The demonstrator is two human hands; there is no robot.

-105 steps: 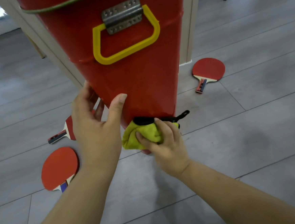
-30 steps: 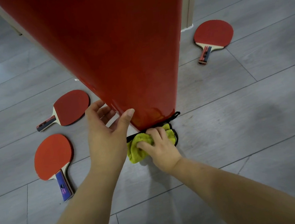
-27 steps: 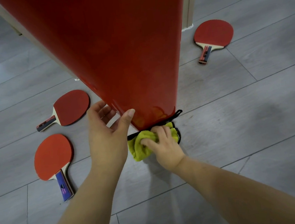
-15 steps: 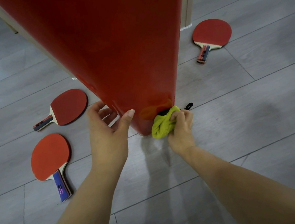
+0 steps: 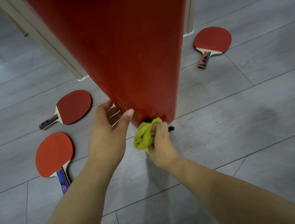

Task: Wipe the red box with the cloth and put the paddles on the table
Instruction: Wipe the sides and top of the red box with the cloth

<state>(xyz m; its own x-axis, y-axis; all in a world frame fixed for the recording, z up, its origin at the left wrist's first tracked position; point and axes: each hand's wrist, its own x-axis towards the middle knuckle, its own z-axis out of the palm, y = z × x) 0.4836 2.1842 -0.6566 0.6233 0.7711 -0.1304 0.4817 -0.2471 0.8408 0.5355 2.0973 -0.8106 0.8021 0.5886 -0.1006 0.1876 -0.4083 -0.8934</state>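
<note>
A tall red box (image 5: pixel 128 56) stands on the grey floor and fills the upper middle of the view. My left hand (image 5: pixel 108 134) steadies its lower left corner, thumb against the front face and fingers round the side. My right hand (image 5: pixel 160 142) grips a bunched yellow-green cloth (image 5: pixel 143 137) with a black trim and presses it to the box's bottom edge. Three red paddles lie on the floor: one (image 5: pixel 72 107) left of the box, one (image 5: pixel 55 154) nearer me on the left, one (image 5: pixel 212 42) at the right.
A beige post or frame (image 5: pixel 49 41) runs behind the box on the left, and another beige post (image 5: pixel 187 11) stands behind it on the right. The floor is grey plank (image 5: pixel 232 122). No table shows in this view.
My right hand has slid the cloth back left and down along the box's bottom front edge after reaching its right corner. My left hand has kept its hold on the box.
</note>
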